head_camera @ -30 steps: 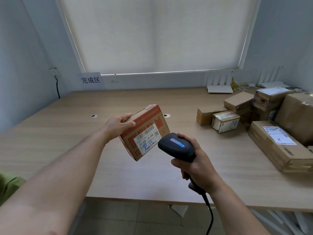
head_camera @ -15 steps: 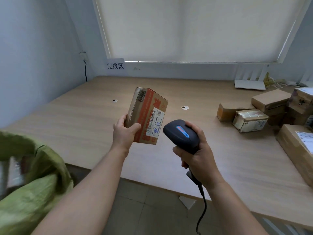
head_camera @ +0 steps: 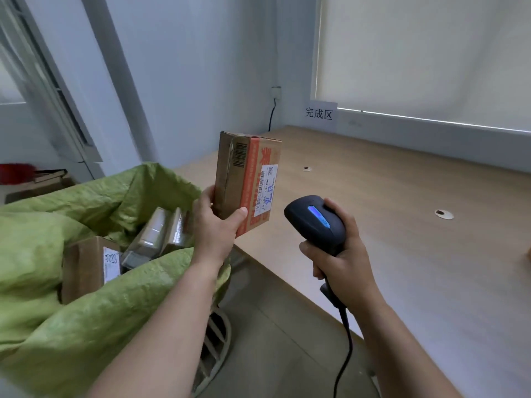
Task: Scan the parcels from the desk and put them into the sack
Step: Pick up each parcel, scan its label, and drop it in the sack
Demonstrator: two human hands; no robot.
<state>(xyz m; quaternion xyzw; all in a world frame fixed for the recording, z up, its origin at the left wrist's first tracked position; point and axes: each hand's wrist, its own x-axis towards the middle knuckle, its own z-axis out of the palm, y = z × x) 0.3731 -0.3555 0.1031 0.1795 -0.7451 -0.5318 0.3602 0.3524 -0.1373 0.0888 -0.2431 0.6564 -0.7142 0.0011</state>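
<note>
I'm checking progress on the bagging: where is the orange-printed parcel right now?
In the head view, centre-left: the left hand holds the parcel upright over the desk edge, between the green sack and the scanner.

A light wood desk [head_camera: 402,225] fills the right half of the view, its near edge running from about 9 o'clock down to 5 o'clock. Two round cable holes sit in its top: one [head_camera: 307,168] toward 12 o'clock, the other [head_camera: 444,214] toward 3 o'clock. At the far edge a white sign [head_camera: 320,114] with dark characters stands against the wall. A brown corner [head_camera: 528,255] shows at the right border. Grey floor [head_camera: 275,340] lies below.
</note>
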